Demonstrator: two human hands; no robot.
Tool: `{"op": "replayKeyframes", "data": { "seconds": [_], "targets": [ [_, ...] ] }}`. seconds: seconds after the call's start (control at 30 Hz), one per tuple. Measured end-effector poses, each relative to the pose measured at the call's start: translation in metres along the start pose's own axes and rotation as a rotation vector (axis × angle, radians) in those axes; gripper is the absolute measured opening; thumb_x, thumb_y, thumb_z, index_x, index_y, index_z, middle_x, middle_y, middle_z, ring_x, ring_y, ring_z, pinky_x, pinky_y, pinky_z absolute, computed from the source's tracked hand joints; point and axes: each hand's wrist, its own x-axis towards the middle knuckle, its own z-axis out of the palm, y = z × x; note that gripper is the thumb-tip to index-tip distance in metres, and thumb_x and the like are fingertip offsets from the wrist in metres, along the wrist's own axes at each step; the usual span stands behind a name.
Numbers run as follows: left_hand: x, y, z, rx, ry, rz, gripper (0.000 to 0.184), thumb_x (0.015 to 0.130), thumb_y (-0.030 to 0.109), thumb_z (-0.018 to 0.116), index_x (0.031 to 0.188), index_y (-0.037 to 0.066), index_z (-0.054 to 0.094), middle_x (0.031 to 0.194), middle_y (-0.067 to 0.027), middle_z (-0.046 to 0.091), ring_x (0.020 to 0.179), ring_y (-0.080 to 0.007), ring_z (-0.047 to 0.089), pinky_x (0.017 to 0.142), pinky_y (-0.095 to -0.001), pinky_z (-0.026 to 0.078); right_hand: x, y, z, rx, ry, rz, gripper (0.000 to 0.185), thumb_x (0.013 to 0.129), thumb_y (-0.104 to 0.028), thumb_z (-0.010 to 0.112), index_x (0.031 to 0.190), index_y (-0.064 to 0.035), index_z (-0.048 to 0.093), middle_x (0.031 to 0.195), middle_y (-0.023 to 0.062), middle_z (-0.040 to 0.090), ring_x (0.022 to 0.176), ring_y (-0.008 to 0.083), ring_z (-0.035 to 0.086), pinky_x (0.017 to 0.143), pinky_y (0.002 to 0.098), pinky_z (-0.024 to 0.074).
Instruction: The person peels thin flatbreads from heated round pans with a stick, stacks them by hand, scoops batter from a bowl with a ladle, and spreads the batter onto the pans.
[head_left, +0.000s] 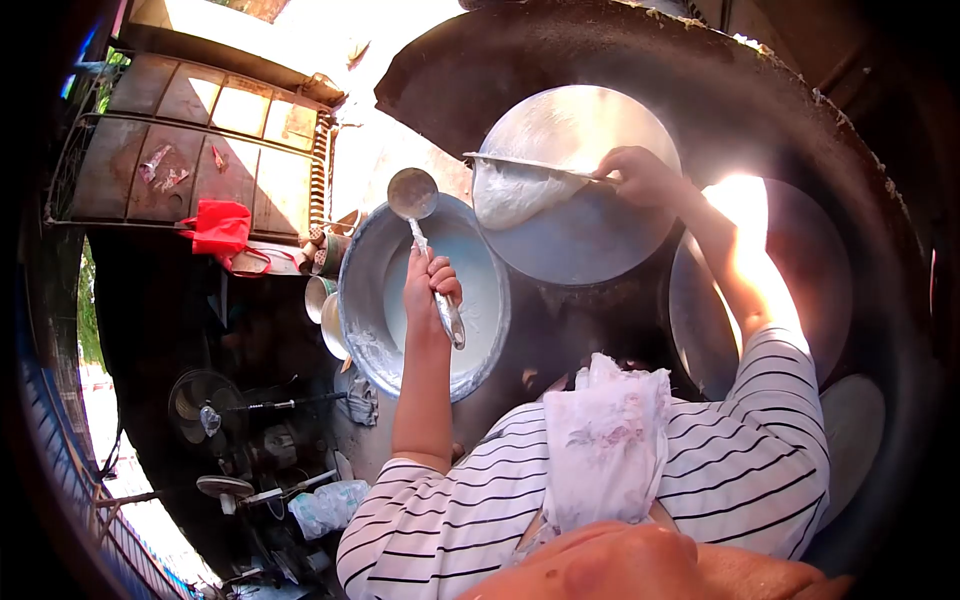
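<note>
My left hand (430,287) is closed round the handle of a metal ladle (413,193), whose round bowl is above the far rim of a large basin (352,300). Pale liquid (470,290) lies in the basin. Over a round flat pan (590,250) on the right, my right hand (638,176) grips the end of a long thin spreader (530,162). White batter (520,195) covers the pan's left part, just below the spreader. The fingertips of my right hand are partly washed out by glare.
Another round pan (790,290) is at the right, beneath my right forearm. Small pots (318,296) stand left of the basin. A red bag (220,228) lies by a tiled surface (160,150). A fan (200,405) is at the lower left.
</note>
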Motion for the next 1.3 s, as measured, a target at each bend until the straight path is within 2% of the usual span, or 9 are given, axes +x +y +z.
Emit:
{"op": "replayKeyframes", "data": {
  "seconds": [0.27,0.33,0.4,0.57,0.8,0.87,1.03,1.07,1.3],
  "targets": [
    [-0.041,0.002,-0.021,0.015,0.028,-0.219,0.010,0.099,0.026,0.045,0.093,0.020,0.050,0.063,0.0046,0.036,0.042,-0.0031,0.032,0.036,-0.0174,0.029,-0.073,0.022,-0.048,0.189,-0.282,0.276,0.041,0.055,0.006,0.059,0.094,-0.0027,0.070,0.083,0.0083,0.067,0.064,0.0160,0.055,0.056,0.0272,0.0439],
    [-0.026,-0.027,-0.010,0.089,0.041,-0.238,0.008,0.099,0.026,0.046,0.095,0.020,0.049,0.063,0.0043,0.037,0.042,-0.0031,0.032,0.036,-0.0174,0.028,-0.079,0.004,-0.004,0.132,0.287,0.249,0.040,0.056,0.005,0.058,0.093,-0.0023,0.069,0.085,0.0096,0.066,0.070,0.0193,0.059,0.063,0.0299,0.0478],
    [-0.026,-0.041,-0.015,0.141,-0.013,-0.306,0.019,0.098,0.031,0.046,0.091,0.014,0.051,0.062,0.0038,0.037,0.042,-0.0040,0.031,0.037,-0.0187,0.029,-0.094,-0.013,0.024,0.022,0.155,0.099,0.036,0.058,0.006,0.057,0.091,-0.0026,0.068,0.094,0.0104,0.065,0.091,0.0271,0.062,0.081,0.0337,0.0486],
    [-0.051,-0.054,-0.003,0.424,0.059,-0.162,0.024,0.098,0.017,0.044,0.121,0.025,0.045,0.064,0.0035,0.035,0.043,-0.0031,0.029,0.037,-0.0167,0.027,-0.137,-0.048,0.066,0.060,0.606,0.291,0.031,0.065,0.006,0.056,0.092,-0.0025,0.067,0.095,0.0080,0.065,0.090,0.0278,0.060,0.079,0.0334,0.0485],
    [-0.082,-0.012,-0.024,0.636,-0.249,-0.233,0.042,0.099,0.015,0.039,0.137,0.032,0.035,0.061,0.0030,0.031,0.040,-0.0038,0.026,0.033,-0.0176,0.024,-0.206,-0.127,0.113,-0.406,0.451,0.197,0.027,0.069,0.007,0.057,0.091,-0.0054,0.067,0.093,0.0034,0.064,0.084,0.0237,0.059,0.073,0.0316,0.0499],
    [-0.107,0.038,-0.026,0.625,-0.552,-0.221,0.046,0.100,0.017,0.036,0.142,0.033,0.029,0.060,0.0018,0.031,0.035,-0.0034,0.025,0.029,-0.0184,0.025,-0.214,-0.142,0.142,0.155,0.714,0.334,0.029,0.068,0.010,0.054,0.091,-0.0020,0.067,0.093,0.0057,0.066,0.080,0.0175,0.063,0.069,0.0272,0.0497],
    [-0.078,0.102,-0.048,0.066,-0.713,-0.353,0.039,0.101,0.019,0.034,0.139,0.029,0.035,0.064,0.0010,0.034,0.038,-0.0045,0.031,0.031,-0.0187,0.031,-0.018,-0.167,0.289,0.904,0.675,0.520,0.032,0.085,-0.003,0.053,0.117,-0.0037,0.047,0.089,0.0100,0.065,0.055,0.0109,0.056,0.046,0.0246,0.0429],
    [-0.068,0.114,-0.053,-0.036,-0.707,-0.505,0.034,0.101,0.027,0.036,0.071,0.010,0.036,0.057,0.0026,0.033,0.035,-0.0076,0.032,0.033,-0.0208,0.034,0.021,-0.153,0.317,0.983,0.722,0.521,0.030,0.088,-0.007,0.052,0.117,-0.0047,0.045,0.086,0.0100,0.065,0.051,0.0110,0.054,0.042,0.0247,0.0404],
    [-0.072,0.170,-0.084,-0.145,-0.656,-0.606,0.036,0.100,0.032,0.040,0.071,0.010,0.037,0.051,0.0029,0.034,0.034,-0.0065,0.035,0.035,-0.0212,0.037,-0.003,-0.201,0.385,1.220,1.208,0.614,0.027,0.092,-0.016,0.055,0.118,-0.0170,0.046,0.071,-0.0005,0.045,0.045,0.0047,0.037,0.036,0.0202,0.0305]
  ]
}}
